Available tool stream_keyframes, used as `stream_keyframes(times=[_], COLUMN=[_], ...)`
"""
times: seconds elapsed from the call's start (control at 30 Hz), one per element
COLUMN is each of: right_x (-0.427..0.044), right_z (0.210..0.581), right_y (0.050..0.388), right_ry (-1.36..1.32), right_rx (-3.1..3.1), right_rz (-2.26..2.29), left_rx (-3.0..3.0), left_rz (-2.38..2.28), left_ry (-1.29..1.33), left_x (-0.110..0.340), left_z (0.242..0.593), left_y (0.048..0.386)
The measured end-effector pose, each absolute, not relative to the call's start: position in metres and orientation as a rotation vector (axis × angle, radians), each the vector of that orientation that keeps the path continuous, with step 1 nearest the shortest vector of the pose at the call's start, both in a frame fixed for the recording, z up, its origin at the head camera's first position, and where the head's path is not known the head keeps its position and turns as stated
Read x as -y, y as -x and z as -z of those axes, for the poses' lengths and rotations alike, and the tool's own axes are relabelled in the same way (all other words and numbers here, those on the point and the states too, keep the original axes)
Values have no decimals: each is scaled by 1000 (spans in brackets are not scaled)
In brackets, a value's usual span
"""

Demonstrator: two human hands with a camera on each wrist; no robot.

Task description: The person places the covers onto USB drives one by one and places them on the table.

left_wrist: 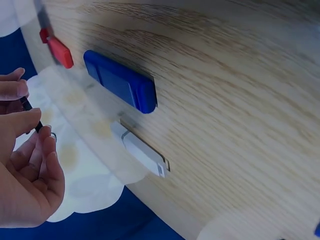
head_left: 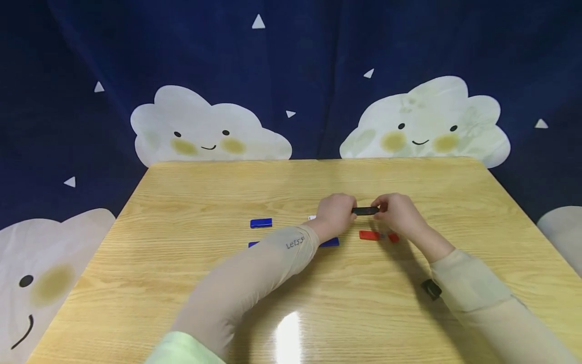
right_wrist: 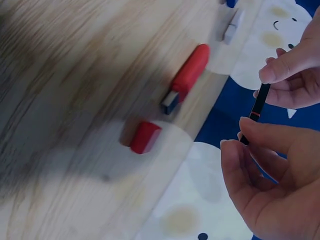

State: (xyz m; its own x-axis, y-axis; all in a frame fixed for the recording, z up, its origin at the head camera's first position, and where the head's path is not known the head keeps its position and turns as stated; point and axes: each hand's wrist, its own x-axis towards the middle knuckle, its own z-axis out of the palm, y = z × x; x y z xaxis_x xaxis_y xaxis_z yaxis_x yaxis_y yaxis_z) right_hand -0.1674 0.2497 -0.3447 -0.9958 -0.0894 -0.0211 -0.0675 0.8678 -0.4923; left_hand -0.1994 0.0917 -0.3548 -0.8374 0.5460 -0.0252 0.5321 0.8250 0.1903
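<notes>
Raised above the table is a slim black USB stick, held crosswise between both hands. The left hand pinches its left end, and the right hand pinches its right end with thumb and fingertips. A thin reddish line crosses the stick's middle in the right wrist view; the fingers hide both ends. Below the right hand lies a red USB stick with its metal plug bare. Its red cap lies apart, just off the plug end.
Left of the red stick are a blue USB stick and a white one. Another blue stick lies further left, with one more blue piece partly behind the left sleeve. A dark cloud-print curtain hangs behind the wooden table.
</notes>
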Motion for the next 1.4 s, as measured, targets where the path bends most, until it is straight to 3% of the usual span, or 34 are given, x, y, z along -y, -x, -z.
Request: stream_keyframes(times=[0.5, 1.4], right_x=[-256, -266], right_z=[361, 377], right_y=[182, 187], right_ry=[54, 175], right_rx=[-2982, -3007], right_rz=[730, 608], left_rx=[-2917, -2825], left_rz=[-150, -99], left_ry=[-847, -850], left_x=[-109, -124], left_z=[368, 377], left_y=[212, 221])
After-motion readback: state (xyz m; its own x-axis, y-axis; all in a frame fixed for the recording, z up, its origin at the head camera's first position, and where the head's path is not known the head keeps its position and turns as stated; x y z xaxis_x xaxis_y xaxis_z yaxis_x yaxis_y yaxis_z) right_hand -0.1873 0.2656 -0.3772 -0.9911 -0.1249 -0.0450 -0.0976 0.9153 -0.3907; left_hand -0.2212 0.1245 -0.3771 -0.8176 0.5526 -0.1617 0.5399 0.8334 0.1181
